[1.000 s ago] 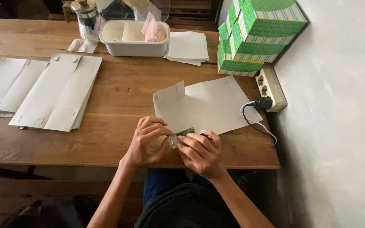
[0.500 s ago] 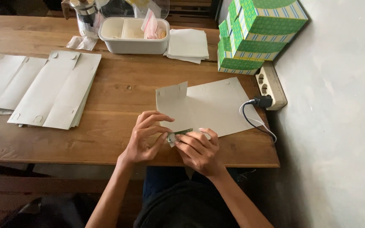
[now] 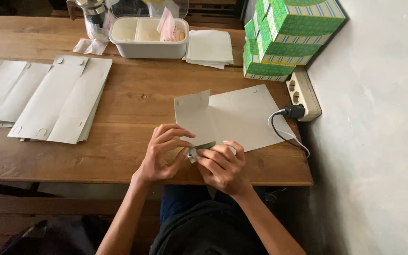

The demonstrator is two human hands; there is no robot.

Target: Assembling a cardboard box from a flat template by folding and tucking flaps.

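A flat grey cardboard box blank (image 3: 234, 118) lies on the wooden table (image 3: 133, 101) in front of me, one flap at its left end standing up. My left hand (image 3: 162, 153) and my right hand (image 3: 222, 166) meet at its near edge. Both pinch a small flap there whose green printed side shows between the fingers. The fingertips hide most of that flap.
Stacks of flat grey blanks (image 3: 55, 104) lie at the left. A white tray (image 3: 148, 40) with small items, a pile of white sheets (image 3: 209, 47) and a glass jar (image 3: 94, 19) stand at the back. Green striped boxes (image 3: 286, 35) and a power strip (image 3: 302, 94) with a plugged cable are at the right.
The fingers of both hands have shifted slightly on the near flap. The blank stays in place.
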